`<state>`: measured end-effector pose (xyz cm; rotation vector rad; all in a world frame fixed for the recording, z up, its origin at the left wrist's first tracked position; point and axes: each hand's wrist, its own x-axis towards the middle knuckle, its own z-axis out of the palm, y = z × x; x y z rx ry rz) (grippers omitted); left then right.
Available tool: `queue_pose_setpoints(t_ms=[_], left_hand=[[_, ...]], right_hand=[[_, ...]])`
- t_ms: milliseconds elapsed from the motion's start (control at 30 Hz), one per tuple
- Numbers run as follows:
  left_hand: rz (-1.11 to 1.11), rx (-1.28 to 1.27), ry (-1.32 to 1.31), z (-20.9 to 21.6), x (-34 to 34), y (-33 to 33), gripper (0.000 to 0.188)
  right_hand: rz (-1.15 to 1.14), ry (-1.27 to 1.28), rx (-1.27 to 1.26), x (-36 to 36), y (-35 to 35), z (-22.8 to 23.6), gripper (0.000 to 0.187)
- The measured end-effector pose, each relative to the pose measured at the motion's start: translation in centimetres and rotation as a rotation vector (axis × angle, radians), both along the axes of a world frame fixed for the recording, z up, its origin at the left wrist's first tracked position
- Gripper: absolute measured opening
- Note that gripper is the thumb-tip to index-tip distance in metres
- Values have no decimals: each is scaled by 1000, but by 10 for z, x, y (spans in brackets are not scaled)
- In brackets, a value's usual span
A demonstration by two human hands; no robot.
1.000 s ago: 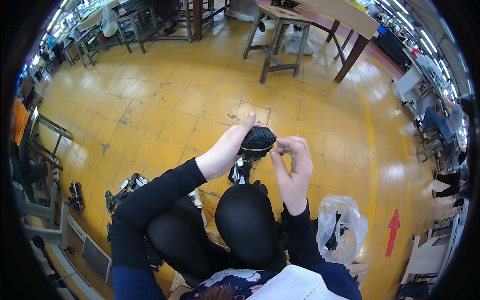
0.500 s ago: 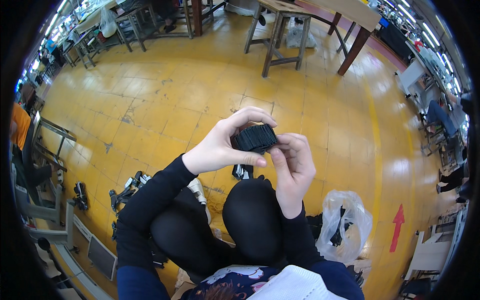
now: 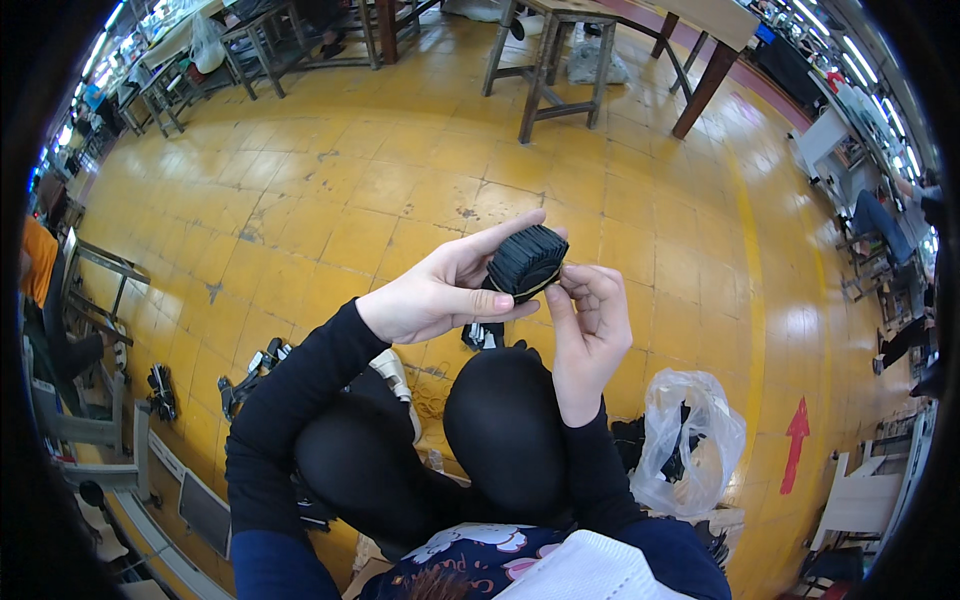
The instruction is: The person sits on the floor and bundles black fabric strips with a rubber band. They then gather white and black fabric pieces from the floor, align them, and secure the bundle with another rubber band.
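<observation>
A thick bundle of flat black pieces (image 3: 524, 258), stacked face to face, is held up above my knees. My left hand (image 3: 425, 292) is closed round its left side, with the thumb along the near edge and the fingers behind. Along the bundle's lower side runs a thin yellowish band (image 3: 537, 288), which looks like a rubber band. At the bundle's right end my right hand (image 3: 592, 335) pinches, thumb and fingertips meeting at the band. What exactly lies between those fingertips is too small to make out.
More black bundles lie on the yellow tiled floor (image 3: 380, 220): one between my feet (image 3: 483, 336), others to the left (image 3: 161, 390). A clear plastic bag (image 3: 722, 425) with black pieces sits right of my legs. A wooden stool (image 3: 545, 75) stands ahead; metal frames (image 3: 90, 430) are at left.
The bundle has tilted and turned in my left hand, so its side with the yellowish band now shows. My left fingers have straightened somewhat; my right hand stays at the bundle's right end.
</observation>
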<state>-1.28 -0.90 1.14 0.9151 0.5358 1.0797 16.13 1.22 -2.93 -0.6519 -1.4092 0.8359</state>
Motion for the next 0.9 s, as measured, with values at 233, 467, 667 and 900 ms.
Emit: queue_pose_setpoints(t_ms=[233,467,667,900], left_hand=[[-5,92,255,-1,0,10,93],[106,-32,113,-10,4,-5,67],[107,-167,77,-21,18,-5,57],[110,-51,119,-20,23,-2,53]], right_hand=[[-32,-192,122,5,1,8,37],[-19,-235,269,8,8,3,39],[-160,-83,346,17,7,-12,26],[-162,-230,440,16,8,-20,32]])
